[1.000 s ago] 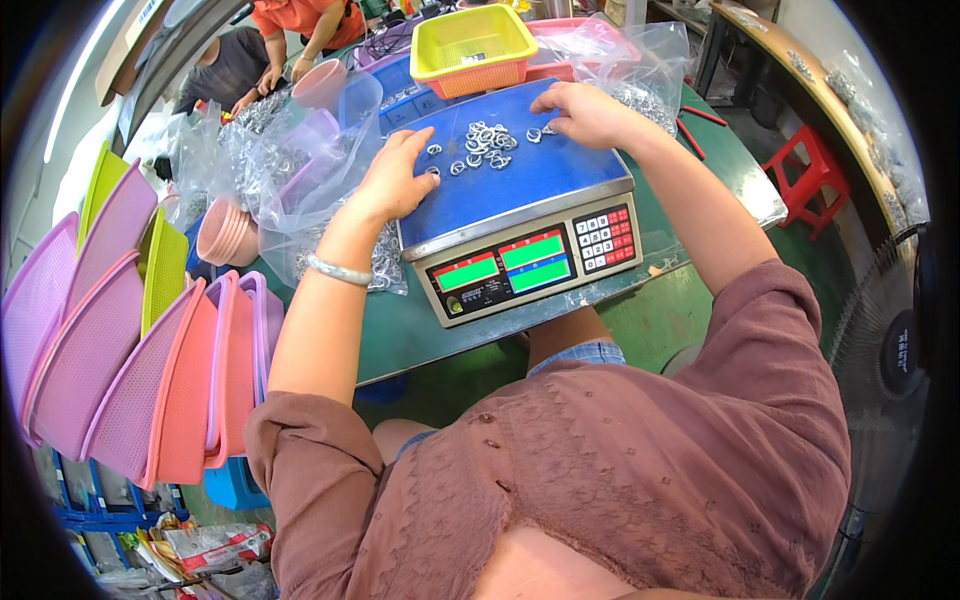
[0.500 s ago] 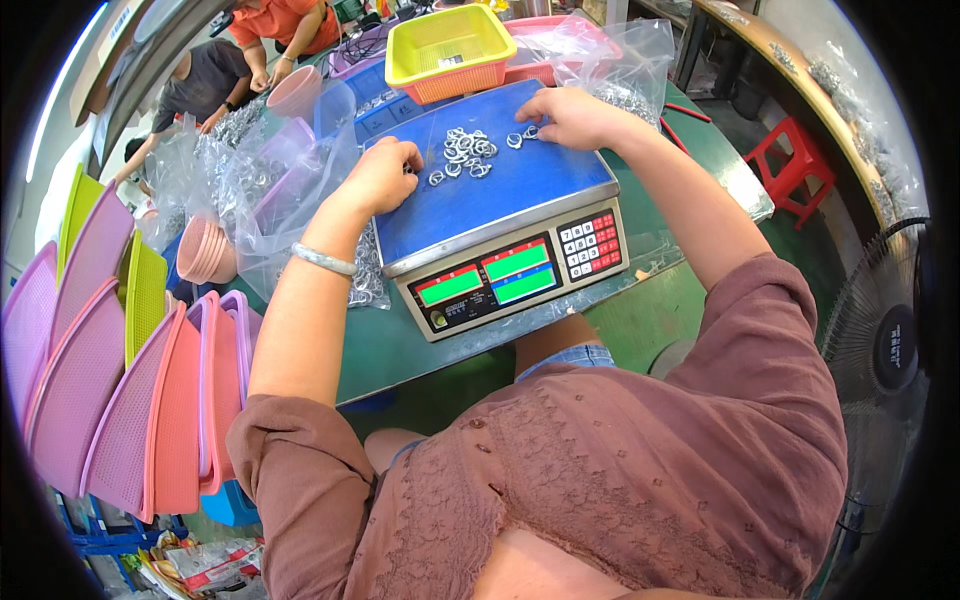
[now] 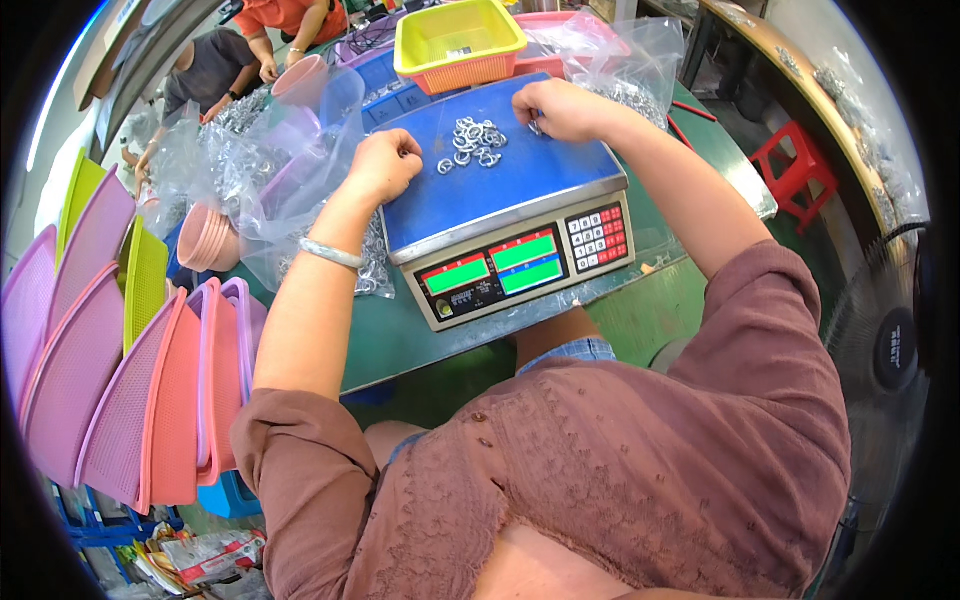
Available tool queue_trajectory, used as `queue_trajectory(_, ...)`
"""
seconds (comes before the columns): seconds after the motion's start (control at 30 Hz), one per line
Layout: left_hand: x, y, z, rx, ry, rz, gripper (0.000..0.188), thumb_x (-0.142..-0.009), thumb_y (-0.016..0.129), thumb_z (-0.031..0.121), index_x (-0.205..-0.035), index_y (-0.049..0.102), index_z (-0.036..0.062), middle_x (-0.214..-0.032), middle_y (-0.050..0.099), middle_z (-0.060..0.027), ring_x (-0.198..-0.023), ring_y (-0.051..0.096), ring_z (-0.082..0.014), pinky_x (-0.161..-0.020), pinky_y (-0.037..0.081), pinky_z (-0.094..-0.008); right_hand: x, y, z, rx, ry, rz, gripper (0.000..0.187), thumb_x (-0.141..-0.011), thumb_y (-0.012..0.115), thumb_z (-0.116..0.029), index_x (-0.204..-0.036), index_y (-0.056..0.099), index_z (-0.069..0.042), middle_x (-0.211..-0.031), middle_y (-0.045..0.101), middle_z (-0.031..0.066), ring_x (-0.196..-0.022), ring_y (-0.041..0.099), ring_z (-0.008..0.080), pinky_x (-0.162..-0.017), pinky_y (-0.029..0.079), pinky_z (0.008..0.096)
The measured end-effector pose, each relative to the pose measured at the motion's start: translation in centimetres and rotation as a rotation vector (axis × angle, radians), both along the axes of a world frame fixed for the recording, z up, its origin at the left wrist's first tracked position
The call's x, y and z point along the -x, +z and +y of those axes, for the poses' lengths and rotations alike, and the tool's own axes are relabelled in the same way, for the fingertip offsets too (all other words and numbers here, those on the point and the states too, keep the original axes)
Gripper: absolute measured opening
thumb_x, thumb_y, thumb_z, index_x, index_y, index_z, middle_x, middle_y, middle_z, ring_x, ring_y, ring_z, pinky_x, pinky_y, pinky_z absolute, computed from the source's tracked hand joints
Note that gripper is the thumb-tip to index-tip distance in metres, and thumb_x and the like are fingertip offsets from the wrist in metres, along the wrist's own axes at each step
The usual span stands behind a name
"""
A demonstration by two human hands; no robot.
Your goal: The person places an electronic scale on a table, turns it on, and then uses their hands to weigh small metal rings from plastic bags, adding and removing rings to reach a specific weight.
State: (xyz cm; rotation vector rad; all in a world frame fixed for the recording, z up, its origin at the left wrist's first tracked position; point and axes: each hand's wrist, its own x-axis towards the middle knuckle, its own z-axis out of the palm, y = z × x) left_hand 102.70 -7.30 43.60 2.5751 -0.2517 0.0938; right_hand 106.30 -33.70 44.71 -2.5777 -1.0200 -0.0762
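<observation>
A loose pile of small silver metal rings (image 3: 476, 140) lies on the blue platform (image 3: 470, 205) of a digital weighing scale (image 3: 520, 270). My left hand (image 3: 388, 166) is at the platform's left edge, fingers curled closed; what they hold, if anything, is hidden. Over the far right of the platform, my right hand (image 3: 560, 110) has its fingers pinched together, with a bit of shiny metal showing beneath the fingertips. The pile sits between both hands, touched by neither.
Yellow and orange baskets (image 3: 460, 45) stand behind the scale. Clear bags of metal parts (image 3: 225, 165) and stacked pink cups (image 3: 207, 238) are at left, beside nested plastic baskets (image 3: 110, 340). Two co-workers (image 3: 290, 25) sit beyond. A red stool (image 3: 795, 170) and a fan (image 3: 890, 350) are at right.
The few rings that lay apart by my right hand are now mostly under its fingers, which have drawn together. My left hand's fingers have curled in and shifted slightly off the platform.
</observation>
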Motion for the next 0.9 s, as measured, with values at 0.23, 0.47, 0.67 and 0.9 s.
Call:
queue_trajectory(0.23,-0.2,0.1,0.7,1.413,0.092,0.595,0.020,-0.078,0.048,0.004,-0.096,0.049,-0.0028,-0.079,0.052,-0.0070,-0.063,0.048,-0.0121,-0.057,0.044,-0.0224,0.0,0.7,0.2,-0.266,-0.096,0.083,0.018,-0.066,0.050,0.006,-0.080,0.057,-0.003,-0.074,0.058,0.0085,-0.072,0.055,0.0187,-0.065,0.044,0.0289)
queue_trajectory(0.47,1.1,0.8,-0.6,1.052,0.091,0.516,0.025,-0.073,0.062,0.017,-0.088,0.056,-0.0021,-0.074,0.054,-0.0057,-0.064,0.050,-0.0156,-0.057,0.044,-0.0221,1.7,2.5,1.8,-0.415,-0.129,0.277,0.016,-0.065,0.053,0.006,-0.079,0.058,-0.001,-0.074,0.057,0.0043,-0.071,0.053,0.0128,-0.064,0.043,0.0258)
queue_trajectory(0.67,1.6,0.4,-2.3,0.037,-0.079,0.109,0.027,-0.069,0.067,0.019,-0.087,0.059,0.0009,-0.070,0.056,-0.0043,-0.064,0.050,-0.0126,-0.059,0.042,-0.0256,1.5,2.0,2.6,-0.461,-0.120,0.344,0.017,-0.069,0.050,0.006,-0.082,0.055,-0.004,-0.071,0.052,-0.0004,-0.064,0.048,0.0067,-0.054,0.040,0.0210)
queue_trajectory(0.9,2.0,-0.1,-1.3,1.209,0.061,0.570,0.020,-0.079,0.050,0.012,-0.093,0.050,-0.0013,-0.078,0.057,-0.0121,-0.063,0.054,-0.0190,-0.057,0.047,-0.0292,3.0,3.0,4.9,-0.546,0.027,0.363,0.017,-0.068,0.050,0.005,-0.082,0.055,-0.004,-0.070,0.051,-0.0016,-0.062,0.047,0.0059,-0.051,0.039,0.0195)
